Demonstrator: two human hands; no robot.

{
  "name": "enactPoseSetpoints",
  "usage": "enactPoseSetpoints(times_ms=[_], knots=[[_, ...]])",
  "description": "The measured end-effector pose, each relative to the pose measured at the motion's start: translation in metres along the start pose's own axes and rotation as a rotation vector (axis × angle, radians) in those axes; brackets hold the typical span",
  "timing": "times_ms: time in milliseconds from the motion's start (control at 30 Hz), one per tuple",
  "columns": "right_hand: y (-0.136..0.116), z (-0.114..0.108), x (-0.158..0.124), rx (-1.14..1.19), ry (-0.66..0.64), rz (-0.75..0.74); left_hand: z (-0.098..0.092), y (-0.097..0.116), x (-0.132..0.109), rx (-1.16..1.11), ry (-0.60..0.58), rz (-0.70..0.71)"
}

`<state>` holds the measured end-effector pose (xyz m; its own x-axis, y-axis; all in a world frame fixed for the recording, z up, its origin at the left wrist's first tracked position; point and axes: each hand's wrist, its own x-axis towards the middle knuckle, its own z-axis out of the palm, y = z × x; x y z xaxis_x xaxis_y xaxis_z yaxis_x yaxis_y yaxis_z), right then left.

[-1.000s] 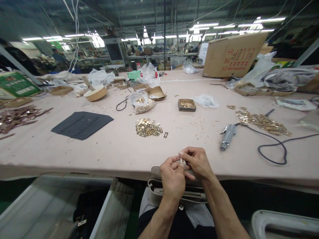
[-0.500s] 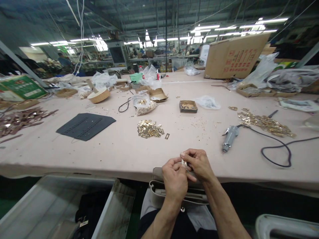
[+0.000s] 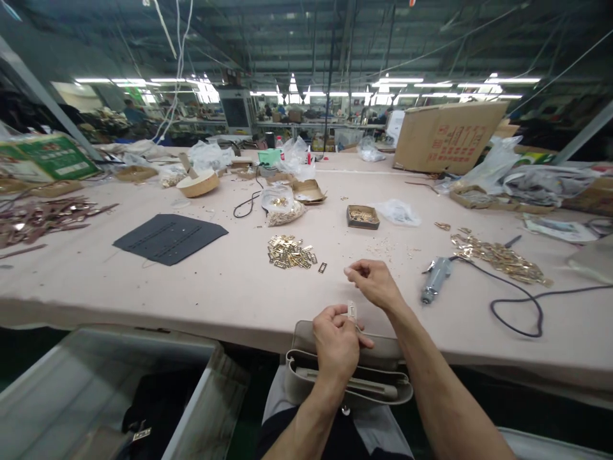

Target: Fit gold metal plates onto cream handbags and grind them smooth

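My left hand [image 3: 336, 343] is closed on a small pale metal fitting [image 3: 352, 311], held upright over a beige handbag [image 3: 349, 377] that rests in my lap at the table's front edge. My right hand [image 3: 373, 282] hovers above the table a little beyond the fitting, fingers curled in a loose pinch; what they hold, if anything, is too small to see. A pile of gold metal fittings [image 3: 288, 251] lies on the table ahead of both hands, with one loose piece [image 3: 322, 268] nearest my right hand.
A grey electric hand tool [image 3: 433, 281] with a black cord [image 3: 514, 303] lies to the right. A dark flat panel [image 3: 169, 237] lies left. A small box of hardware [image 3: 363, 216], more gold parts [image 3: 495, 255], bags and a cardboard box [image 3: 447, 136] sit farther back. A bin [image 3: 110, 390] stands lower left.
My right hand has let go of the fitting and moved forward over the table. My left hand still holds the fitting above the bag.
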<state>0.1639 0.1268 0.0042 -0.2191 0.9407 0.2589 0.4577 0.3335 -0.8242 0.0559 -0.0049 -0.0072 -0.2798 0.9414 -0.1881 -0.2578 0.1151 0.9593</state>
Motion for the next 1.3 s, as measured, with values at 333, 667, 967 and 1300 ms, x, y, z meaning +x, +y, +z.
enactPoseSetpoints(times_ms=[333,667,967,1300], knots=[[0.021,0.04,0.071,-0.164,-0.307,-0.331,0.0,0.002,0.0,-0.004,0.02,0.018],[0.026,0.047,0.076,-0.252,-0.412,-0.302,0.002,0.003,0.0,-0.007,0.023,0.009],[0.012,0.053,0.087,-0.351,-0.501,-0.259,0.005,0.002,0.0,0.013,0.039,0.038],[-0.01,0.001,0.038,-0.175,-0.27,-0.309,0.005,-0.003,0.001,-0.004,0.02,0.039]])
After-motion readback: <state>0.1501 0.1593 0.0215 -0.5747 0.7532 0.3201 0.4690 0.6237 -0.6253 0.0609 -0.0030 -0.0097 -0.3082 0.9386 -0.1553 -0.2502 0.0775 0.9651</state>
